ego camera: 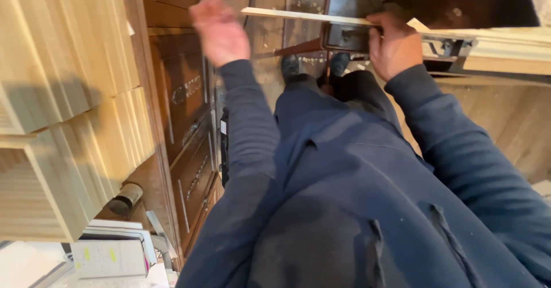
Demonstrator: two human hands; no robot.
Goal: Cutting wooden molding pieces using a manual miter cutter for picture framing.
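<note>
My right hand (395,42) grips a long thin pale wooden strip (304,17) that lies across a dark metal machine (402,1) at the top of the view. My left hand (217,31) is blurred, raised in the air to the left of the strip, fingers apart and holding nothing. Both arms wear dark blue sleeves. My dark shoes (313,67) stand on the floor below the machine.
Stacks of pale wooden boards (69,104) fill the left side on a brown counter. Dark wooden drawers (186,121) run down beside my left arm. A light wooden bench (505,52) extends right from the machine. Papers (109,253) and a small cylinder (125,199) lie bottom left.
</note>
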